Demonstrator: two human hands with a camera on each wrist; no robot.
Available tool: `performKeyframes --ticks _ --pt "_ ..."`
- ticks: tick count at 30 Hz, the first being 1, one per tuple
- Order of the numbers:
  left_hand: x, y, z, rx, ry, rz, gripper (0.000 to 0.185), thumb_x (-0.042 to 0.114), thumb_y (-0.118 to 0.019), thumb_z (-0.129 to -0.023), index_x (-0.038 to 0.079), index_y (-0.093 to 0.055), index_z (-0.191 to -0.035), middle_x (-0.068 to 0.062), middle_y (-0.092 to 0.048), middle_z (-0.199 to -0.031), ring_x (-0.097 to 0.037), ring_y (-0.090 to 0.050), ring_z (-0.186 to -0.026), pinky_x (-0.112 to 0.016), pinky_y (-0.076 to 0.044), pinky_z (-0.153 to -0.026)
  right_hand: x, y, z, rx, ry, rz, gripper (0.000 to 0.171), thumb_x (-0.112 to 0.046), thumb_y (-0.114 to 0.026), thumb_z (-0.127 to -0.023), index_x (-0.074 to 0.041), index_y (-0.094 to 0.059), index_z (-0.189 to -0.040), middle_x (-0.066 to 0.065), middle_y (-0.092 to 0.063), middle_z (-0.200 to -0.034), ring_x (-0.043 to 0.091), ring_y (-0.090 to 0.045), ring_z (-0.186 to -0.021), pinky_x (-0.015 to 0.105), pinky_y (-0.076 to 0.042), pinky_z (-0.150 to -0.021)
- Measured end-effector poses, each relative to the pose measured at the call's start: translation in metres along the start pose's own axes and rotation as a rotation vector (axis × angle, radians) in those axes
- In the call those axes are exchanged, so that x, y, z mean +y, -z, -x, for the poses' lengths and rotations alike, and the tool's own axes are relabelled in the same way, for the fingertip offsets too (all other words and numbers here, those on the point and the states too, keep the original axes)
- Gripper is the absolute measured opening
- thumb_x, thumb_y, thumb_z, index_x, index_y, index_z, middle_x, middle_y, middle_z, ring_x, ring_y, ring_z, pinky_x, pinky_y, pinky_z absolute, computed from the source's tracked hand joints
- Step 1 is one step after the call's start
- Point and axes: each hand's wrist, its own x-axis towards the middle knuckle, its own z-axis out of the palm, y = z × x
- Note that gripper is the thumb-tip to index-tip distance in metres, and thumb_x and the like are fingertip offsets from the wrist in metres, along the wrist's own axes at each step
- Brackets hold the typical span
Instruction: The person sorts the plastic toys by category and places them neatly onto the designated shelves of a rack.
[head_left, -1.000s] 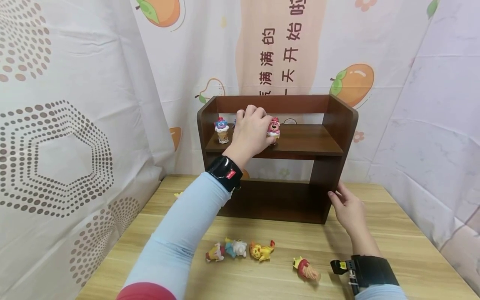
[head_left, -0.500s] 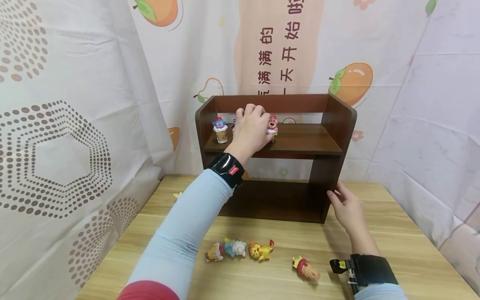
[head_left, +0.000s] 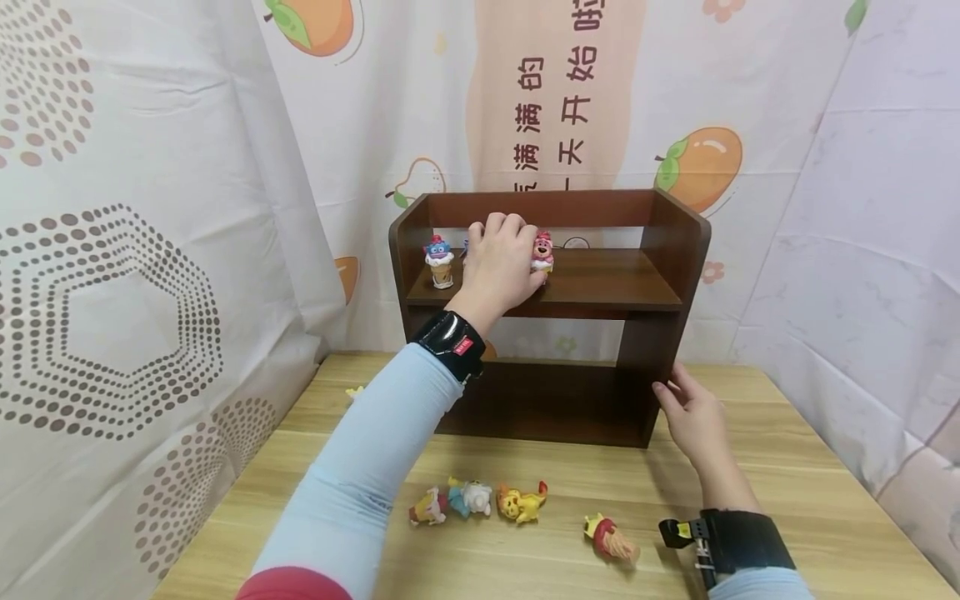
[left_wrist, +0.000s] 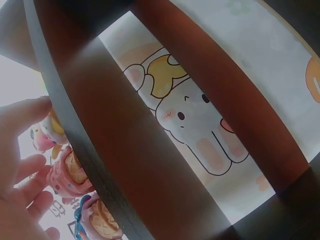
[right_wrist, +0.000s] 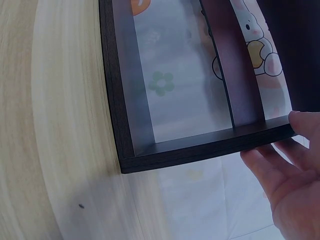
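Observation:
A dark brown wooden shelf unit (head_left: 600, 287) stands at the back of the table. On its upper board, my left hand (head_left: 501, 260) has curled fingers, the thumb side pinching a pink bear figurine (head_left: 543, 252). A blue ice-cream-cone figurine (head_left: 440, 261) stands to the left of the hand. The left wrist view shows my fingers (left_wrist: 27, 172) beside a pink cone figurine (left_wrist: 70, 176), the bear (left_wrist: 44, 136) and the blue one (left_wrist: 97, 222). My right hand (head_left: 690, 412) rests with straight fingers against the shelf's right side panel (right_wrist: 210, 147) near its foot.
Several small figurines lie along the wooden table (head_left: 787, 492) in front: a yellow-pink one (head_left: 430, 506), a white-blue one (head_left: 471, 496), an orange one (head_left: 522, 502) and a red-yellow one (head_left: 611, 537). Printed curtains close in the back and both sides.
The pink bear figurine has shifted slightly back on the upper board with my left hand. My right hand has stayed on the side panel.

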Motion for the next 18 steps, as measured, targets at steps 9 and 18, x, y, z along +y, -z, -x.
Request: performKeyframes --ticks 9,18 --pt "-0.006 0.008 0.01 0.092 0.02 0.131 0.067 0.059 -0.067 -0.089 0.02 -0.053 -0.142 0.0 -0.052 -0.137 -0.024 -0.037 -0.131 -0.046 -0.029 -0.104 -0.001 -0.001 0.0 0.01 0.003 -0.007 0.049 -0.022 -0.059 -0.105 -0.01 -0.05 -0.151 0.022 -0.059 -0.137 0.041 -0.063 -0.115 0.001 -0.037 -0.077" --pt "-0.014 0.023 0.028 0.262 -0.008 0.314 0.056 0.05 -0.072 -0.09 0.014 -0.061 -0.131 -0.002 -0.057 -0.129 -0.025 -0.041 -0.125 -0.045 -0.032 -0.099 -0.003 -0.001 0.001 0.014 -0.002 0.001 0.048 -0.021 -0.059 -0.104 -0.011 -0.051 -0.15 0.023 -0.059 -0.137 0.041 -0.063 -0.115 0.0 -0.036 -0.076"
